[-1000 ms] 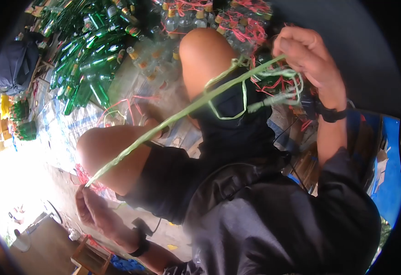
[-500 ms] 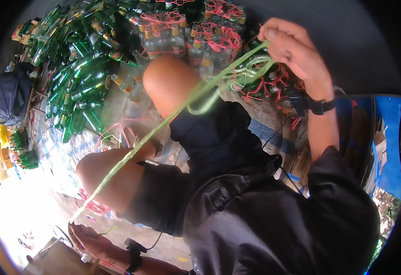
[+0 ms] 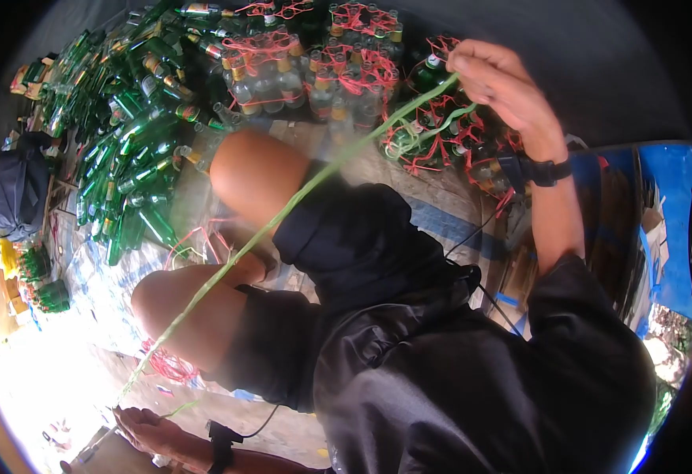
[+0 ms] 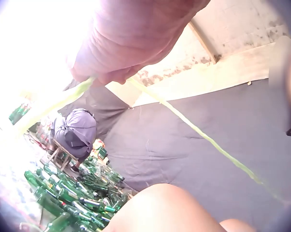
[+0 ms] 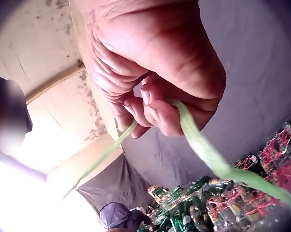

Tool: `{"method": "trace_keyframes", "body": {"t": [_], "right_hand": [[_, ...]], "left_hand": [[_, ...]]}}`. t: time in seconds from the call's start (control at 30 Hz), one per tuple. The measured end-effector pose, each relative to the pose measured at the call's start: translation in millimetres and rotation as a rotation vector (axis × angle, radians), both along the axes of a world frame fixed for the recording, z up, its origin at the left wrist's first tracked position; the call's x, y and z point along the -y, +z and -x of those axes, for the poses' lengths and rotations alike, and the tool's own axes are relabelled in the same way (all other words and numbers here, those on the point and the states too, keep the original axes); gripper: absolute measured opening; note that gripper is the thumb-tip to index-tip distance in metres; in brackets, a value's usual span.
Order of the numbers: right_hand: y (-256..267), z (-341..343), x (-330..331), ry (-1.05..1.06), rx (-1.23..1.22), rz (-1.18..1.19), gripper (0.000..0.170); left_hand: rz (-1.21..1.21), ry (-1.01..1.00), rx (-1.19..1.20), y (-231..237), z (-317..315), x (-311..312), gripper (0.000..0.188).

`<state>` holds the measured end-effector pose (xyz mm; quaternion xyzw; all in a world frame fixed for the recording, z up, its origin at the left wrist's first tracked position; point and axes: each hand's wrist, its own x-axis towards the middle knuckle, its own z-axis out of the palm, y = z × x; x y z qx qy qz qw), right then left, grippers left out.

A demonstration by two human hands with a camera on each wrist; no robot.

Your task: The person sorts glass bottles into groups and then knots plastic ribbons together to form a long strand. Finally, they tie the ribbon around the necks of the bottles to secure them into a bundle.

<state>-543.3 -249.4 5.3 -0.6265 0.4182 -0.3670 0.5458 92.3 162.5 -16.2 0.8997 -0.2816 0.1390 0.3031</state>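
Note:
A pale green plastic twine (image 3: 282, 212) stretches in a straight line across the person's bent knees. Its upper end is pinched between the curled fingers of the right hand (image 3: 500, 83), raised at the upper right. Low on the left, the left hand (image 3: 147, 430) grips the other end, and a short green tail sticks out beside it. From the right hand a looser length of the twine (image 5: 208, 157) hangs in loops over the tied bottles. In the left wrist view the twine (image 4: 198, 129) leaves the fist on both sides.
Loose green bottles (image 3: 136, 174) lie heaped at the left. Clear bottles (image 3: 263, 79) bundled with pink twine stand at the back. More pink twine (image 3: 172, 363) lies by the near knee. A dark covered bundle (image 3: 14, 193) sits at far left, a blue panel (image 3: 670, 213) at right.
The left hand has moved down and left, away from the right hand, with the twine stretched between them. Loose loops by the right hand have swung and hang lower. The head view has shifted.

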Motion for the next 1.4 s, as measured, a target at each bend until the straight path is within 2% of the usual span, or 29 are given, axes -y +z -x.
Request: {"method": "trace_keyframes", "body": {"t": [0.1, 0.2, 0.27, 0.3, 0.33, 0.37, 0.43, 0.5, 0.57, 0.67, 0.7, 0.73, 0.87, 0.93, 1.0, 1.07, 1.13, 1.17, 1.2, 1.23, 1.27, 1.33, 1.4], "right_hand": [[-6.1, 12.5, -1.9, -0.039, -0.004, -0.040, 0.021], [-7.9, 21.0, -11.4, -0.084, -0.025, -0.097, 0.022], [-12.3, 27.5, -18.4, -0.140, 0.089, -0.175, 0.023], [-12.5, 36.1, -19.3, -0.078, 0.172, -0.245, 0.022], [-12.1, 42.1, -21.8, -0.078, 0.174, -0.246, 0.022], [-9.5, 47.0, -25.0, -0.049, 0.371, -0.312, 0.022], [-5.3, 53.3, -30.6, 0.006, 0.701, -0.421, 0.022], [4.3, 52.6, -41.2, 0.002, 0.771, -0.467, 0.023], [10.0, 53.1, -50.7, -0.012, 0.857, -0.520, 0.024], [28.2, 55.6, -67.4, 0.003, 0.982, -0.515, 0.024], [37.6, 58.3, -74.1, 0.068, 1.036, -0.474, 0.025], [57.6, 45.3, -87.8, -0.029, 1.036, -0.403, 0.023], [94.1, 45.9, -106.1, 0.156, 1.127, -0.264, 0.017], [101.0, 52.5, -112.9, 0.153, 1.104, -0.215, 0.017], [103.3, 54.6, -117.7, 0.189, 1.135, -0.201, 0.017], [91.3, 55.9, -118.7, 0.192, 1.126, -0.219, 0.017], [66.6, 54.6, -114.9, -0.010, 0.956, -0.298, 0.021], [46.2, 63.6, -112.5, -0.083, 0.813, -0.304, 0.028], [32.6, 53.3, -111.8, -0.210, 0.574, -0.247, 0.027], [16.1, 53.3, -109.2, -0.317, 0.279, -0.287, 0.021], [0.8, 53.6, -104.9, -0.353, 0.073, -0.377, 0.019], [-38.9, 63.9, -102.8, -0.177, -0.533, -0.258, 0.015], [-71.3, 73.5, -113.0, 0.127, -1.359, 0.575, 0.020]], "left_hand": [[-0.024, -0.077, 0.053, -3.1, -6.0, -1.6, 0.045], [0.065, 0.021, -0.048, -0.4, -3.8, 8.3, 0.040], [0.504, 0.058, -0.585, 2.4, -15.6, 8.0, 0.038], [0.504, 0.057, -0.584, -2.8, -18.7, 5.5, 0.038], [0.174, 0.007, -0.245, -11.8, -20.8, 2.6, 0.038], [-0.155, -0.041, 0.096, -15.7, -22.9, 0.3, 0.038], [-0.145, -0.022, 0.081, -9.9, -7.9, 14.0, 0.038], [-0.131, -0.002, 0.061, -10.1, -2.4, 22.2, 0.038], [-0.121, -0.065, 0.113, -15.6, -4.2, 23.0, 0.040], [-0.126, -0.040, 0.082, -13.3, 2.1, 32.9, 0.040], [-0.111, -0.033, 0.044, -12.4, 2.0, 35.6, 0.039], [-0.116, -0.040, 0.046, -10.0, 4.9, 40.2, 0.039], [-0.105, -0.032, 0.033, -8.0, 15.0, 56.7, 0.039], [-0.127, -0.026, 0.041, -9.5, 16.1, 61.7, 0.040], [0.019, -0.044, 0.004, -11.5, 20.5, 66.6, 0.041], [0.045, -0.092, 0.000, -13.1, 18.7, 65.7, 0.040], [0.072, -0.135, -0.003, -16.1, 14.2, 63.9, 0.040], [-0.035, -0.168, 0.004, -17.8, 11.1, 62.4, 0.040], [-0.144, -0.197, 0.013, -17.8, 9.1, 61.1, 0.040], [0.093, -0.223, -0.031, -19.3, 24.4, 73.7, 0.038], [0.072, -0.286, 0.118, -13.9, 48.5, 80.9, 0.038], [0.314, -0.364, -0.095, -9.6, 63.1, 83.9, 0.032], [0.534, -0.339, -0.555, 21.5, 105.8, 109.4, 0.023]]}}
